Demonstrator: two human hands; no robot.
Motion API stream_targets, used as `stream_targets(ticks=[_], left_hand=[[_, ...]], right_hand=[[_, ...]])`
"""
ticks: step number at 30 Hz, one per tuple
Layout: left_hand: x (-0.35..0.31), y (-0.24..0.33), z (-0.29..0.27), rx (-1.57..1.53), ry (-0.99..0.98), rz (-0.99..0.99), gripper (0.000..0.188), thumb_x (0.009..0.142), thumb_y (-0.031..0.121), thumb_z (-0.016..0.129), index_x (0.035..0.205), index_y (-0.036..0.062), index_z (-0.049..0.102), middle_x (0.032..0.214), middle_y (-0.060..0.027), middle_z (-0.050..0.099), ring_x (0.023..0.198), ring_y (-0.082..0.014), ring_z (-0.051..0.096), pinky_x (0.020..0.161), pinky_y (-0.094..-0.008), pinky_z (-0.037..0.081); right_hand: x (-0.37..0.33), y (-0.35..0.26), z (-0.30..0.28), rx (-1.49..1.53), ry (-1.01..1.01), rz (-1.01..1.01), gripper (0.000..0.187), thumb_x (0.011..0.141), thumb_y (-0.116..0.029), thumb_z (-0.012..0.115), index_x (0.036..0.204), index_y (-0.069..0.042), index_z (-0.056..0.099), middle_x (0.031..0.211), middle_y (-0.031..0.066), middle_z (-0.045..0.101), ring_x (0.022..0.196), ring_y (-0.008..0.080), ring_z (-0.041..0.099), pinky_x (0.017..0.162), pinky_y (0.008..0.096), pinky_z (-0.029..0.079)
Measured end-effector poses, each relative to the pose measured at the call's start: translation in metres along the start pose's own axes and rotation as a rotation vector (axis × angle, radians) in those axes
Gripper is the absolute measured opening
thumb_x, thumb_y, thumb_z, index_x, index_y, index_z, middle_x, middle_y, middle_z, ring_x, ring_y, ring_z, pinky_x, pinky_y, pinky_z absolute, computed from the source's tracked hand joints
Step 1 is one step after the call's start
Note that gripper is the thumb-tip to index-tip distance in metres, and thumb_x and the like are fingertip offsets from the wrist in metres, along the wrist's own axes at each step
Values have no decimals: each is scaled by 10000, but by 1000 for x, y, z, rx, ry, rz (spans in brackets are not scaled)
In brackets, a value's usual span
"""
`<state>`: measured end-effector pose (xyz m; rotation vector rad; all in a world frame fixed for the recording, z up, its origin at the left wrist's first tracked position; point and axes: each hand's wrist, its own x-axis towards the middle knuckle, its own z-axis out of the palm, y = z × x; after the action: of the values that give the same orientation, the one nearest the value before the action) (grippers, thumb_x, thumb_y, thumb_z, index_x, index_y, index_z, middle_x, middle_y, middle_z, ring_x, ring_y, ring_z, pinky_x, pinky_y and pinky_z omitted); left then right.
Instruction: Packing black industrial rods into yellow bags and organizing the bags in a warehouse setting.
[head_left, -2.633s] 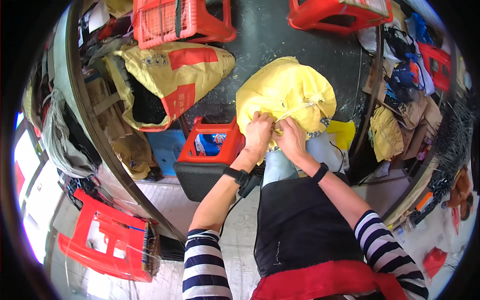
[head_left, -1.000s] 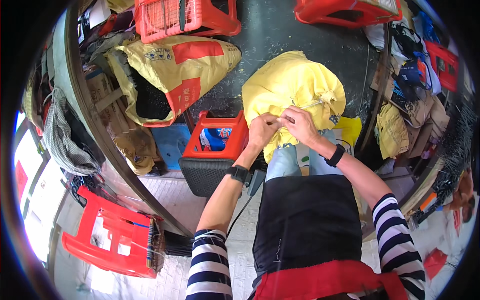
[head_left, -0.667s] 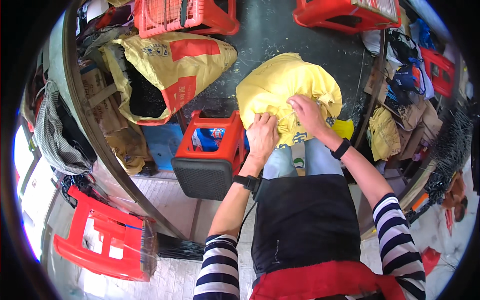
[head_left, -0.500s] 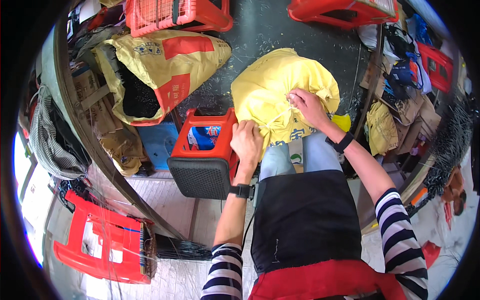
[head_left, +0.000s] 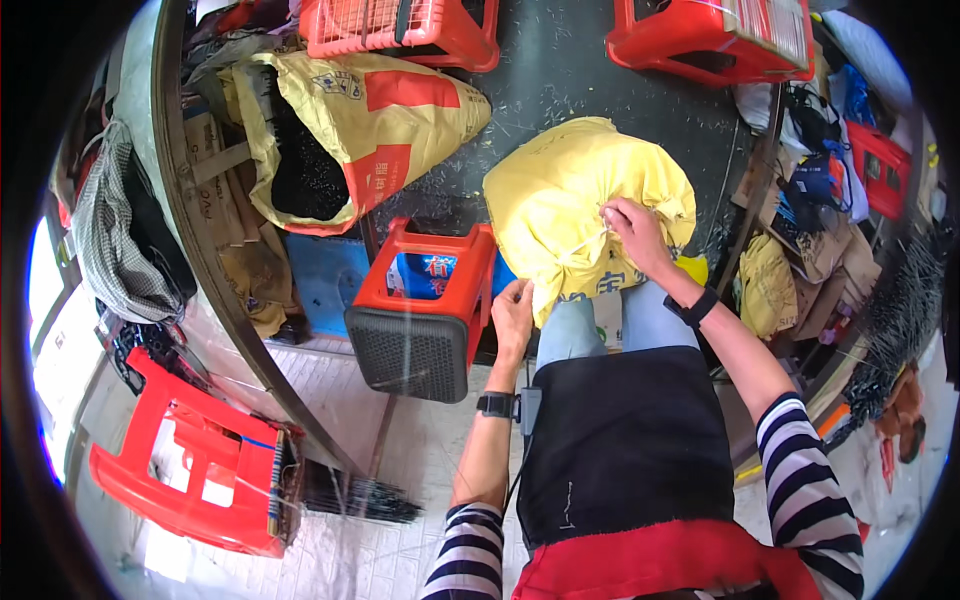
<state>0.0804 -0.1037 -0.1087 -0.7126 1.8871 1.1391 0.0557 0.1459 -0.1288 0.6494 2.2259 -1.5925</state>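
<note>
A stuffed yellow woven sack (head_left: 565,170) lies at my knees on the dark surface, its mouth gathered and puckered toward me. White string (head_left: 592,243) crosses the gathered cloth. My right hand (head_left: 638,238) is closed in a pinch over the sack, on the end of that string. At the sack's left edge, my left hand (head_left: 513,312) is also pinched closed, close to the gathered cloth; what lies between its fingertips is too small to make out.
An open yellow sack (head_left: 400,120) with black contents lies at far left. A red stool (head_left: 440,345) with a dark seat is left of my knees. Another red stool (head_left: 200,455) stands lower left. Red stools (head_left: 715,40) stand at the back. Cardboard and bags crowd both sides.
My left hand has gone from a fist against the sack to a pinch lower at its edge. Less string shows between the hands. The whole view has shifted slightly.
</note>
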Motion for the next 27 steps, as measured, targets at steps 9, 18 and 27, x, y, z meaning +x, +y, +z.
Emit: stream_targets(ticks=[9,18,27], left_hand=[[12,-3,4,-175,81,92,277,931,249,604,880,-16,665,721,-21,620,627,-65,516,557,-227,402],[10,3,-3,125,125,261,226,861,206,676,870,-17,647,706,-108,634,618,-162,564,610,-315,455],[15,22,20,-250,-49,355,180,918,162,596,805,26,562,841,-35,624,794,-123,542,724,-267,434]], right_hand=[[4,6,-3,65,-92,130,165,942,-122,520,974,5,621,830,44,663,716,93,590,682,247,484],[7,7,3,53,-93,132,165,947,-133,519,962,1,614,759,23,621,668,86,546,655,242,467],[9,6,-8,-22,-117,78,186,958,-159,516,888,-5,593,703,10,573,635,74,510,607,232,427]])
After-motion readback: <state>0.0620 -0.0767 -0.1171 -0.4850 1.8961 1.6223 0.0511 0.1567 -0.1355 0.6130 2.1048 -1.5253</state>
